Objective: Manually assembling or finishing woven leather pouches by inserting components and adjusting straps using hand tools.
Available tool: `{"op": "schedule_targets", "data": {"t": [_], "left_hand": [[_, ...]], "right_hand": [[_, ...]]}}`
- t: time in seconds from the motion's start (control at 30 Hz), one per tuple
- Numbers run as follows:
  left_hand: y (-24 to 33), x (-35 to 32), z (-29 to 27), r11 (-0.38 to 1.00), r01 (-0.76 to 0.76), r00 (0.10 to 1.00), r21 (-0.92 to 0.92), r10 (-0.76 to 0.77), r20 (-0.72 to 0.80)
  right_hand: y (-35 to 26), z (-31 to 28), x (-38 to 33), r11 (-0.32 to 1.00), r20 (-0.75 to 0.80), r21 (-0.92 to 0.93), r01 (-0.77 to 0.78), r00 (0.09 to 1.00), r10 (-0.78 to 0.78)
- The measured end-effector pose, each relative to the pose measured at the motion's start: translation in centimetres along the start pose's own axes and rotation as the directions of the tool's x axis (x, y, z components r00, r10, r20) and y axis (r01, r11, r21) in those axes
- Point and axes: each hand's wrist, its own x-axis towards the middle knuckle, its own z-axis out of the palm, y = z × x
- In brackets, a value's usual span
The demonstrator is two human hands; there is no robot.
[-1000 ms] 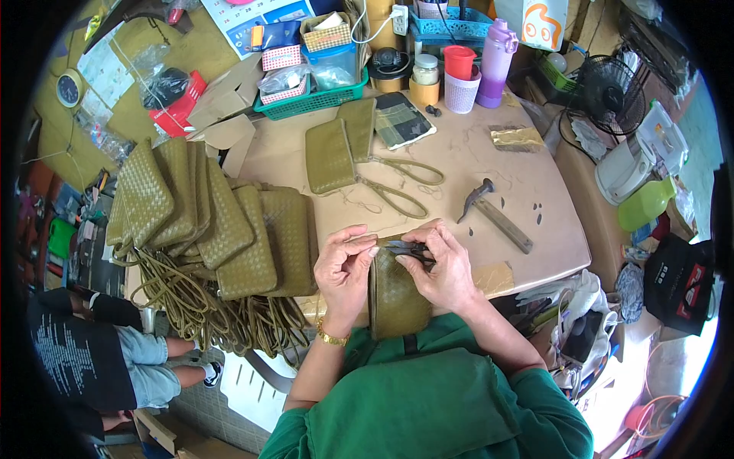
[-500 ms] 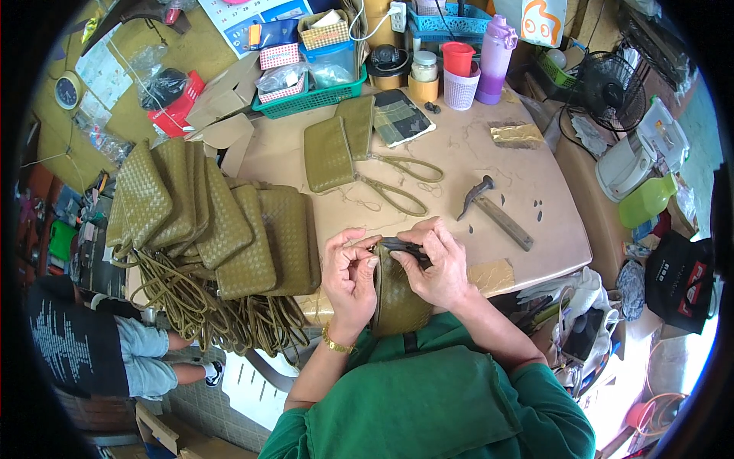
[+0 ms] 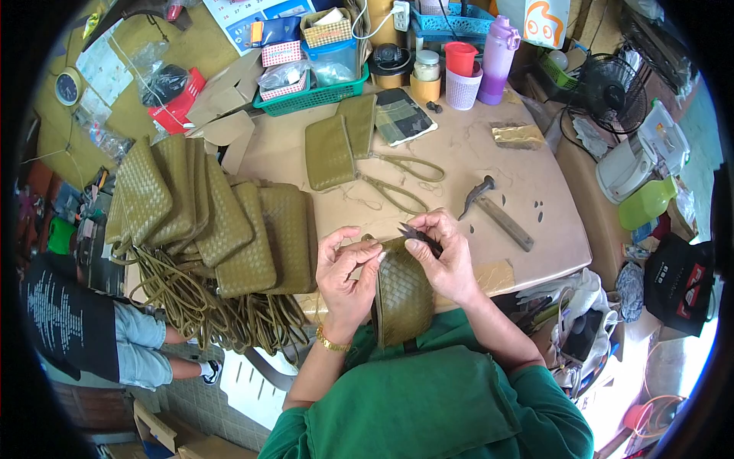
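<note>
Head view: right grip wraps snips, left grip pinches olive pouch; stacked pouches and hammer nearby.

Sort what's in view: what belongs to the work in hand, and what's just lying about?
Apparently in the work:
black snips, in the right hand
woven olive pouch near them
piled matching pouches

Apparently lying about:
hammer, untouched
purple bottle
red cup
black fan

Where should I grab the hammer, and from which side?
Probably mid-handle, from the near right, fingers closing across its width. The hammer lies on the table with its straight handle uncovered and slanting nearer; its curved dark head points away. The right hand holds black snips, so free it first.
</note>
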Motion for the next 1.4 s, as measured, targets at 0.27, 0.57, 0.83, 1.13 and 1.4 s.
{"op": "schedule_targets", "data": {"t": [0.27, 0.57, 0.83, 1.13, 1.4], "left_hand": [[0.7, 0.1, 0.3, 0.997, 0.079, 0.995, 0.014, -0.077, -0.067], [0.4, -0.5, 0.5, 0.996, 0.025, 0.995, 0.09, -0.016, -0.095], [2.3, -1.4, 1.1, 0.906, 0.131, 0.978, -0.402, -0.185, -0.098], [1.7, -2.5, -1.4, 0.994, -0.11, 0.958, 0.0, 0.106, -0.268], [2.1, -1.2, 0.0, 0.991, 0.114, 0.992, 0.066, -0.117, 0.043]], "right_hand": [[-2.0, 0.4, -0.4, 0.897, 0.12, -0.401, 0.184, 0.982, -0.148], [-1.5, 0.6, -0.4, 0.842, 0.151, -0.427, 0.33, 0.944, -0.293], [-3.8, 0.7, -1.1, 0.938, 0.085, -0.342, 0.056, 0.996, -0.028], [-2.1, 0.0, -1.3, 0.988, 0.024, -0.123, -0.095, 0.995, 0.099], [-2.4, -0.3, -0.4, 0.935, 0.179, -0.282, 0.214, 0.969, -0.168]]}}
